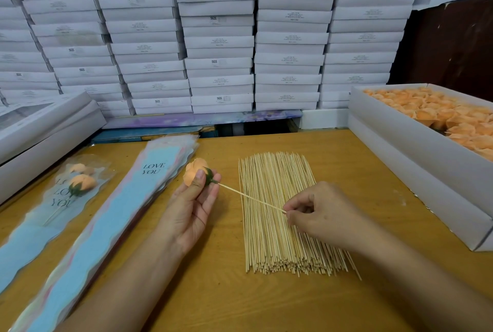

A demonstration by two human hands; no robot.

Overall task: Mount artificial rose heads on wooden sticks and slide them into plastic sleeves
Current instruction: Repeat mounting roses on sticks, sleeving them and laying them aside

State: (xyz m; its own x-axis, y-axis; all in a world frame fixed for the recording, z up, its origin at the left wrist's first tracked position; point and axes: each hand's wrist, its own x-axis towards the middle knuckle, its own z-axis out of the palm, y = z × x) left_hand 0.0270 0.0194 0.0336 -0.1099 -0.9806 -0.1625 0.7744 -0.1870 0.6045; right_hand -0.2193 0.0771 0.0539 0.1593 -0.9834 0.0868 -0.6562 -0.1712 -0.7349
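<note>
My left hand [193, 206] grips an orange rose head [194, 170] with a green base, thumb across its front. My right hand [324, 215] pinches the far end of a thin wooden stick [250, 198]; the stick's tip meets the green base of the rose. Both hands hover over the wooden table [218, 291]. Below my right hand lies a flat bundle of wooden sticks [277, 214]. To the left, a stack of blue plastic sleeves [106, 225] printed "LOVE YOU" lies slanted. Further left, finished roses in sleeves [72, 193] lie on the table.
An open white box [394, 150] full of orange rose heads [437, 113] stands along the right edge. White flat boxes [218, 38] are stacked high behind the table. More white boxes [40, 129] lean at the left.
</note>
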